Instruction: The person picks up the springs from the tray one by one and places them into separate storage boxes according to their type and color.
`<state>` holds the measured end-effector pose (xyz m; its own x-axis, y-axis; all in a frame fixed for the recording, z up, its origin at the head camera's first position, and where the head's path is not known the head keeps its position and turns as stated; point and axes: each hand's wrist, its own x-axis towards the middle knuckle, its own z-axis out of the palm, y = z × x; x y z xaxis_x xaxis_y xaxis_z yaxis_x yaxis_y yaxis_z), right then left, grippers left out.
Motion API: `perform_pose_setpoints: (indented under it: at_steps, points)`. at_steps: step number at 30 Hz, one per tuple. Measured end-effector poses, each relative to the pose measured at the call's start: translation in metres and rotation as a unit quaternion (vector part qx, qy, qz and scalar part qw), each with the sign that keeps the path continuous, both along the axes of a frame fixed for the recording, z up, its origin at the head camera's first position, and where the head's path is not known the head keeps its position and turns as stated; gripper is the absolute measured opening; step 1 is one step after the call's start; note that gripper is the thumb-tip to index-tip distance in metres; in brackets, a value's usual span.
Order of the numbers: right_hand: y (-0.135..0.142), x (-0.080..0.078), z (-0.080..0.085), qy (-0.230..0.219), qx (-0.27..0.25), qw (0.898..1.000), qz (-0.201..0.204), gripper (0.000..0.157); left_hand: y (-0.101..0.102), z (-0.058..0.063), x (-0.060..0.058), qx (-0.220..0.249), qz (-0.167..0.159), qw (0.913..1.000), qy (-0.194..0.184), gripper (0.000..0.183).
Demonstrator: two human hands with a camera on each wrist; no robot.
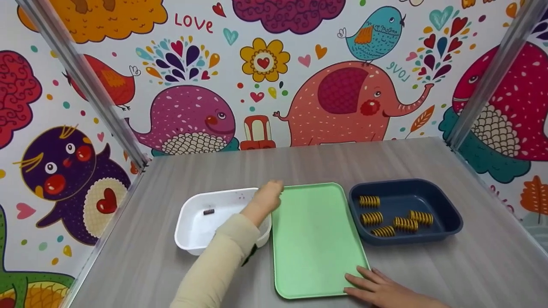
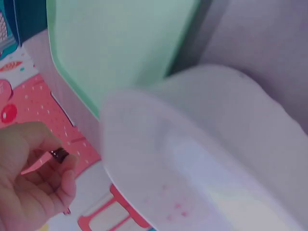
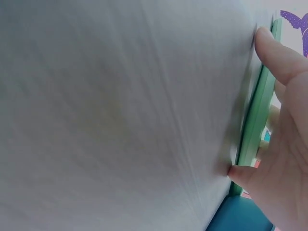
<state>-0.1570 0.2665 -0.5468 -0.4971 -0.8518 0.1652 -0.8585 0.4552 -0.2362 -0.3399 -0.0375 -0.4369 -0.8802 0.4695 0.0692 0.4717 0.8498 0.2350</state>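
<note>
My left hand is over the right rim of the white basin, close to the green tray's far left corner. In the left wrist view, its curled fingers pinch a small dark piece with pale specks. Another small dark piece lies on the basin floor. My right hand rests at the near right corner of the green tray, with fingers spread and fairly straight over its rim. The right wrist view has two of its digits at the table surface beside the tray edge.
A dark blue basin to the tray's right holds several yellow-and-black ribbed rolls. Everything stands on a grey wood-grain table. Printed panels with metal corner posts enclose the back and sides.
</note>
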Motion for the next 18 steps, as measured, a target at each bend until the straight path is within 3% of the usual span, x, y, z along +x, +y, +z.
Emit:
perform_pose_setpoints:
  at_steps: [8,18]
  points:
    - [0.0,-0.001,0.002,0.002,-0.007,1.0,0.006,0.06,-0.048,0.002,0.0,-0.033,0.029,0.999,0.004,0.012]
    - [-0.001,0.001,0.003,0.0,-0.013,1.0,0.008,0.06,-0.081,-0.006,0.004,-0.037,0.078,0.9954,-0.041,0.016]
